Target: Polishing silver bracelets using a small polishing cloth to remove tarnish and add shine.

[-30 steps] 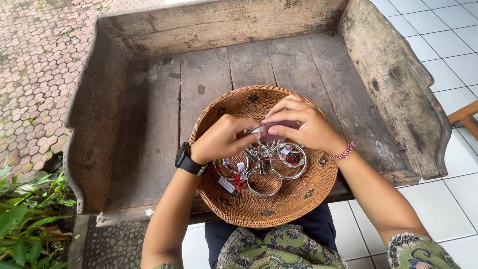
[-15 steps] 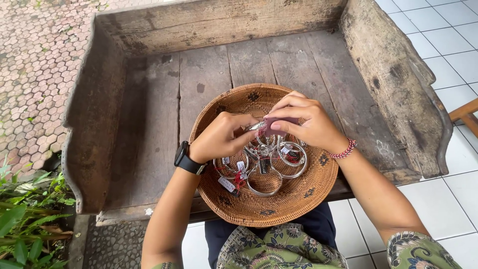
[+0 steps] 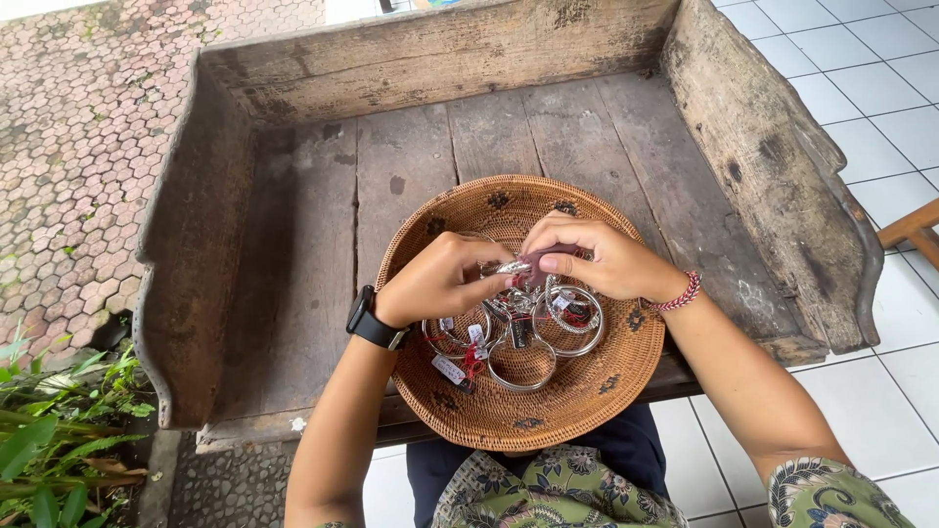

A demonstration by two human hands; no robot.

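Note:
A round woven basket [image 3: 587, 401] rests on the front of a weathered wooden tray-like bench [image 3: 293, 244]. Inside it lie several silver bangles [image 3: 523, 362] with small tags on red strings. My left hand [image 3: 435, 279], with a black watch on its wrist, pinches a silver ornate piece [image 3: 511, 266] over the basket. My right hand [image 3: 597, 259], wearing a red bead bracelet, holds a small purple cloth [image 3: 540, 264] against that silver piece. Both hands meet above the middle of the basket.
High wooden sides [image 3: 773, 156] enclose the bench at the back, left and right. White floor tiles [image 3: 861, 88] lie to the right, hexagonal paving [image 3: 68, 147] to the left, green plants [image 3: 49, 440] at the lower left. A wooden leg [image 3: 915, 230] shows at the right edge.
Both hands stay over the basket, with the fingers shifting slightly around the silver piece and the cloth. The basket and bangles have not moved.

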